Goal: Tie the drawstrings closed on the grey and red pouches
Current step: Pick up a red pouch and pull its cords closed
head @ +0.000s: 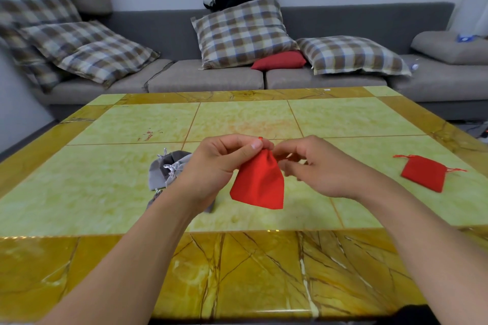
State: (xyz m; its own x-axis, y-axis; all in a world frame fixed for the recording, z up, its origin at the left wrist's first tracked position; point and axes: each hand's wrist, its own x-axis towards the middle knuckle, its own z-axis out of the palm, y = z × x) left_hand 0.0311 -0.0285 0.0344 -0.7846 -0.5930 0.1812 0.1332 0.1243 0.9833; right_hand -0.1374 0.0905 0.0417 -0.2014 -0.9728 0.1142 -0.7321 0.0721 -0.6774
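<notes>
Above a green and amber stone table [343, 119], seen from the person's own head looking down, two bare hands work at a small red pouch [260, 182] held up just over the tabletop. Their left hand [221, 163] pinches the gathered neck of the pouch between thumb and fingers, and a tip of red drawstring [260, 138] pokes up beside the thumb. Their right hand [314, 163] has its fingers curled close at the neck, apparently pinching the cord, though what it has hold of is hard to make out. The pouch body hangs down loose below the grip.

Just left of the hands, partly hidden behind the left wrist, grey pouches [165, 169] lie in a small heap, their pale cords looking knotted. Well off to the right, a second red pouch [425, 173] lies flat with its strings trailing out either side, seemingly untied.

By my reading, the grey ones are done, this red one is mid-tie, and one red pouch remains.

A grey sofa [211, 76] with checked cushions stands behind the table.
</notes>
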